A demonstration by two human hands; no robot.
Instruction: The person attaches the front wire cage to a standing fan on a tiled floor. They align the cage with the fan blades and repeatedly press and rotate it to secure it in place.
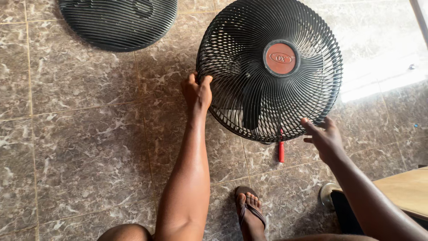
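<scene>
Fan head (269,71) on tiled floor (80,147), open floor left. Left hand (196,91) grips grille rim; right hand (324,136) open, fingers touching lower rim.

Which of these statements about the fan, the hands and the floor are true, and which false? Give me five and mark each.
1. The left hand grips the rim of the black fan grille. True.
2. The right hand holds the red screwdriver. False: the screwdriver lies on the tiled floor below the grille, and the right hand's fingers are spread at the grille's lower edge.
3. The round cap at the grille's centre is red. True.
4. A second grille lies at the upper left. True.
5. The foot is bare. False: it wears a sandal.
</scene>
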